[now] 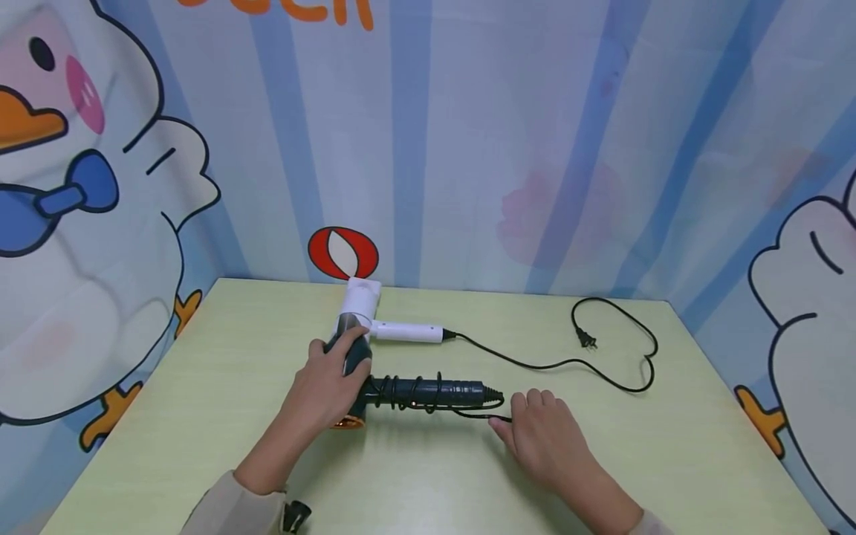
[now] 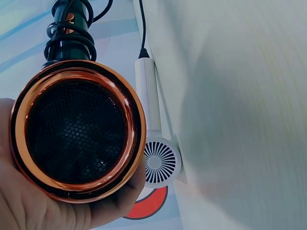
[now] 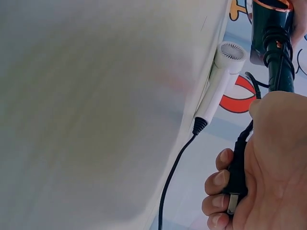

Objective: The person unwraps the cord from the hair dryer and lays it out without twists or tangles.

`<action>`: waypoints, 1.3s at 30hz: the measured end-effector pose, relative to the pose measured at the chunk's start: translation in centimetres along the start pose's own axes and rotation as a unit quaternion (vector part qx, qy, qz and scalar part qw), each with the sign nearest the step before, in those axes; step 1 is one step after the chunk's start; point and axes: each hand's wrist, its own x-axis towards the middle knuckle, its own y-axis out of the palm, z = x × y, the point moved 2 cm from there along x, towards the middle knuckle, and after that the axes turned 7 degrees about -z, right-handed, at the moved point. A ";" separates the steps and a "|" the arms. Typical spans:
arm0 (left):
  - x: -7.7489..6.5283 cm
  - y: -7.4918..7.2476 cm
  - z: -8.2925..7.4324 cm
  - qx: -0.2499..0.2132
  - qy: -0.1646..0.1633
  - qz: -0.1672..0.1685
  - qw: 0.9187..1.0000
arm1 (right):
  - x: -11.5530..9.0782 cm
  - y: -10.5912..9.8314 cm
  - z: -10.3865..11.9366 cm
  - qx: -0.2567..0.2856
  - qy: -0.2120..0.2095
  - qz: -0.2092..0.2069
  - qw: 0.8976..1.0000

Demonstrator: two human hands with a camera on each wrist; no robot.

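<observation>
A dark green hair dryer [image 1: 428, 392] with a copper-coloured rim has its black cord wound around the handle. My left hand [image 1: 328, 380] grips it by the barrel; in the left wrist view its round copper-rimmed grille [image 2: 76, 134] faces the camera. My right hand [image 1: 547, 437], to the right of the handle's end, holds the cord's plug end. In the right wrist view the black plug [image 3: 237, 177] lies within my curled fingers, a metal prong showing. A white hair dryer [image 1: 409, 332] lies just behind the green one on the table.
The white dryer's black cord [image 1: 535, 365] runs right across the pale table [image 1: 200, 416] and loops back to its plug [image 1: 586, 339]. A printed curtain [image 1: 455, 148] stands behind the table. A small black object [image 1: 296, 514] shows at my left sleeve.
</observation>
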 end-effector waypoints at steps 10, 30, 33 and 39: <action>-0.1 -0.5 -0.2 -0.005 0.013 0.009 1.000 | 1.2 -0.1 -1.1 -0.011 0.021 -0.018 1.000; 0.1 -0.6 0.3 0.007 0.029 0.037 0.999 | 3.4 -0.4 -1.9 -0.015 0.068 -0.102 0.992; 0.0 -0.6 0.3 0.009 0.031 0.039 0.999 | 3.5 -0.5 -2.0 -0.030 0.066 -0.105 0.992; -0.2 -0.4 0.5 0.007 0.032 0.039 0.999 | 3.7 -1.0 -2.0 -0.038 0.058 -0.136 0.988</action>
